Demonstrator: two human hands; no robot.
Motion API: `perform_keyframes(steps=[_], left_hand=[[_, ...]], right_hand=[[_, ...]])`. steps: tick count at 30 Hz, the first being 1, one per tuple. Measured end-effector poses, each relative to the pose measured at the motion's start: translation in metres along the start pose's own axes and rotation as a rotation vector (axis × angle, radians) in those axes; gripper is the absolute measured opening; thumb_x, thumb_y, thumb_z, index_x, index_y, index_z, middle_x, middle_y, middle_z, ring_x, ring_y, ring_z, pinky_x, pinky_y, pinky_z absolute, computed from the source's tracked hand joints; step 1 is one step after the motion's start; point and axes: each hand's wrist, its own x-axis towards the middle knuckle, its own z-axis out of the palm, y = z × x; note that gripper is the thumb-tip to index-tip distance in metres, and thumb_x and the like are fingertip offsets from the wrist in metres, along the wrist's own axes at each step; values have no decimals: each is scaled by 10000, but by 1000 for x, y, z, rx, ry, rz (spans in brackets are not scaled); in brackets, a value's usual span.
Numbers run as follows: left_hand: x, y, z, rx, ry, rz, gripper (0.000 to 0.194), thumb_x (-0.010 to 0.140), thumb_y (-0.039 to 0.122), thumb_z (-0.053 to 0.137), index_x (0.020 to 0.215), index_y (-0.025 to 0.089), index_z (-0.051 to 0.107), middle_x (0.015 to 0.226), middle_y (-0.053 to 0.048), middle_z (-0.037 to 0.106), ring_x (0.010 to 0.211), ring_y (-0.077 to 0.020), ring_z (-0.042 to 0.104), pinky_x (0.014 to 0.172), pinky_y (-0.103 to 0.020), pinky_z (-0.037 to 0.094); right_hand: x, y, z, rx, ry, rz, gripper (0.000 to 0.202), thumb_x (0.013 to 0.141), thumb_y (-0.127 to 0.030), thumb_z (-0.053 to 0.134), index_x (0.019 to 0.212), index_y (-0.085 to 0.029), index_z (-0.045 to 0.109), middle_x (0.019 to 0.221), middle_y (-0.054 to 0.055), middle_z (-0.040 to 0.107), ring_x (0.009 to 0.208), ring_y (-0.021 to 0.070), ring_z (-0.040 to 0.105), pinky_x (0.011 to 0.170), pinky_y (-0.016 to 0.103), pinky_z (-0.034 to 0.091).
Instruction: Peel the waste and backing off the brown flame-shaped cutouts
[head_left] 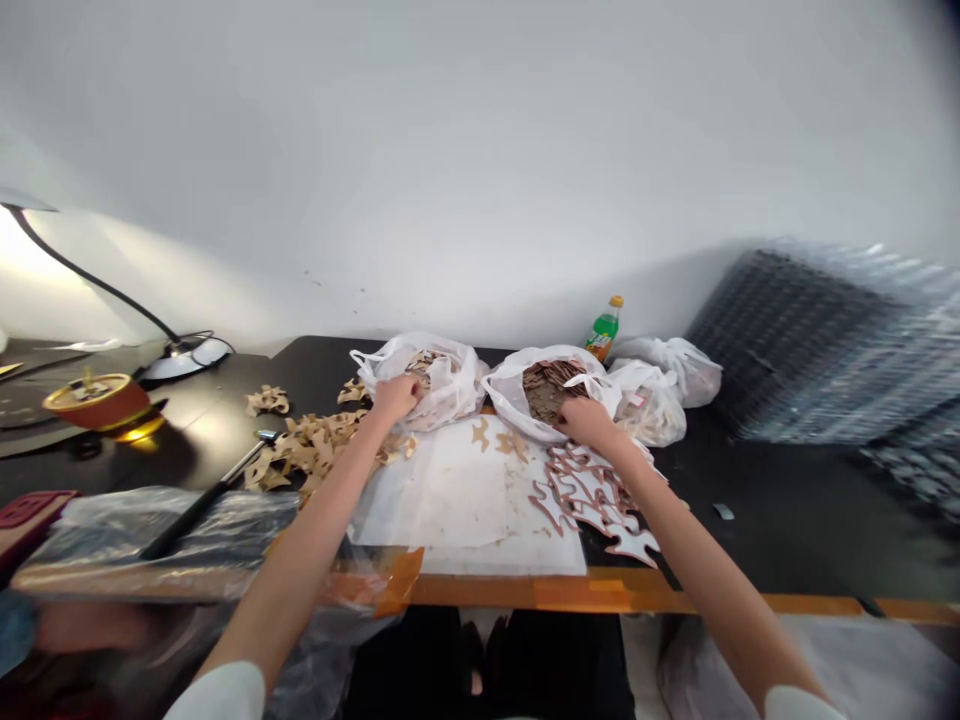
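My left hand (394, 397) reaches into the mouth of a white plastic bag (450, 385) of tan cut-out pieces, fingers curled among them. My right hand (585, 418) rests at the opening of a second white bag (517, 395) filled with dark brown pieces. Whether either hand grips a piece is hidden. Between my arms lies a white sheet (465, 495) with two tan cut-outs (499, 440) on it. A row of pink-edged white cut-outs (592, 500) lies under my right forearm.
A heap of tan cut-outs (311, 450) lies left of the sheet beside a black-handled tool (202, 505). Further left sit a desk lamp base (184, 358) and a gold tin (97, 400). A green bottle (604, 330), more white bags (664, 385) and bubble-wrapped stacks (832, 340) stand right.
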Motion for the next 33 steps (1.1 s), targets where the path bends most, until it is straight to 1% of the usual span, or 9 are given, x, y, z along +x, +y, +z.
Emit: perform_keyframes(steps=[4, 9, 12, 17, 20, 25, 29, 31, 33], left_hand=[[-9, 1, -8, 17, 125, 77, 220, 1032, 288, 568, 1110, 169, 736, 1153, -102, 733, 1109, -278, 671, 994, -472, 502], [-18, -1, -31, 68, 293, 175, 343, 1015, 208, 442, 941, 157, 773, 1002, -148, 744, 1006, -325, 661, 995, -483, 402], [-19, -2, -49, 88, 395, 194, 341, 1004, 203, 435, 914, 153, 761, 1018, -168, 724, 1020, -342, 634, 1012, -501, 360], [-27, 12, -70, 76, 542, 196, 342, 1040, 264, 431, 943, 162, 743, 992, -148, 693, 1000, -311, 621, 924, -434, 390], [-44, 24, -75, 61, 659, 237, 324, 1052, 263, 445, 928, 173, 730, 959, -128, 682, 957, -288, 620, 871, -406, 397], [-71, 27, -88, 54, 886, 266, 299, 1058, 282, 505, 890, 198, 738, 865, -91, 677, 870, -270, 614, 852, -409, 396], [-85, 22, -103, -172, 1013, 134, 204, 1007, 312, 619, 964, 190, 777, 930, -95, 697, 905, -259, 648, 867, -397, 448], [-95, 25, -102, -431, 1041, 66, 209, 981, 359, 656, 956, 184, 768, 959, -87, 700, 892, -235, 664, 829, -358, 501], [-109, 32, -91, -747, 982, 23, 248, 966, 426, 667, 959, 188, 736, 953, -68, 711, 855, -211, 691, 769, -316, 549]], right_hand=[[-4, 2, -6, -22, -16, 33, 248, 899, -197, 661, 1065, -94, 812, 1081, 219, 795, 1044, 297, 760, 902, 313, 537], [-11, 3, -9, -33, 17, 84, 280, 926, -122, 580, 1102, -71, 793, 1070, 252, 783, 1058, 301, 757, 942, 340, 511], [-11, 6, -10, -16, 23, 71, 239, 924, -145, 601, 1062, -116, 794, 1049, 202, 792, 1034, 286, 753, 917, 326, 501], [12, 17, -17, 16, 141, 137, 307, 1023, -306, 534, 1202, -145, 723, 1205, 173, 754, 1130, 281, 695, 911, 312, 490], [32, 22, -23, 23, 225, 201, 345, 1051, -292, 474, 1291, -128, 659, 1258, 184, 726, 1162, 284, 670, 926, 325, 483], [44, 30, -26, 48, 278, 205, 285, 1038, -188, 443, 1097, -159, 720, 1151, 158, 754, 1080, 265, 697, 869, 312, 474], [33, 37, -28, 83, 373, 230, 318, 1073, -242, 393, 1107, -130, 689, 1170, 203, 731, 1074, 297, 689, 847, 331, 461], [25, 41, -32, 112, 424, 232, 341, 1091, -278, 358, 1183, -119, 645, 1185, 211, 725, 1080, 307, 682, 846, 334, 453], [19, 47, -34, 146, 449, 215, 350, 1097, -284, 344, 1285, -112, 584, 1156, 193, 741, 1051, 300, 689, 839, 326, 448]])
